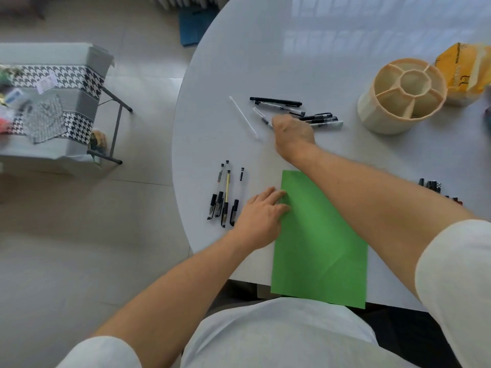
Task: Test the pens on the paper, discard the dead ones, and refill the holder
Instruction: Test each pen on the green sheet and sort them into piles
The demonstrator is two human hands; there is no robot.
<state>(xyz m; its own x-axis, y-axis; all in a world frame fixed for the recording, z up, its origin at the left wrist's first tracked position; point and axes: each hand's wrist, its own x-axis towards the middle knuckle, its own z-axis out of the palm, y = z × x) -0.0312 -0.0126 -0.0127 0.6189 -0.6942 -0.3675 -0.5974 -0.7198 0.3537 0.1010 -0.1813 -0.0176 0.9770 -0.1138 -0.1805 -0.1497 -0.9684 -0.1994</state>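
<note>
Reaching into the loose pens on the round white table [345, 49].

The right hand [292, 134], fingers curled down and hidden, sits on the scattered pile of black and clear pens [292, 108]; whether it grips one I cannot tell. The left hand [259, 219] lies flat and open on the green paper sheet [318, 248], beside four sorted pens [225, 197]. The cream compartmented plastic holder [401, 95] stands empty, far right.

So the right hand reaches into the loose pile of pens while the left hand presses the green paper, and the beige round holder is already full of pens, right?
Not quite. In the head view the beige round holder is empty; its compartments hold no pens. The right hand does reach into the loose pile of pens, and the left hand does press the green paper.
</note>
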